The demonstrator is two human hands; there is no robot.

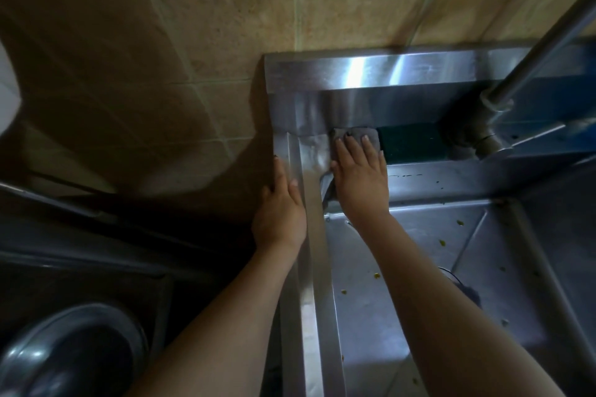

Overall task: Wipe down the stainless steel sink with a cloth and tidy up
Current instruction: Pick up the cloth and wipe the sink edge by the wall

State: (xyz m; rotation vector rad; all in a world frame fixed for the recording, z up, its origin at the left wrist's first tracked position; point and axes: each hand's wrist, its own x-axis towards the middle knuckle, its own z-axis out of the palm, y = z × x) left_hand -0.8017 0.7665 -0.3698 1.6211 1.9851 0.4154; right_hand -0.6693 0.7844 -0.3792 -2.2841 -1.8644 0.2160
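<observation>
Tiled wall behind sink; right hand flat, open on cloth; left hand open on rim.

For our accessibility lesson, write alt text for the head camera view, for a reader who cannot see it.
Seen from above, a person's right hand presses a grey cloth flat on the back left corner ledge of a stainless steel sink, while the left hand rests on the sink's left rim. A dark green sponge lies just right of the cloth, and small food specks dot the basin.

Right hand presses cloth on sink.
</observation>
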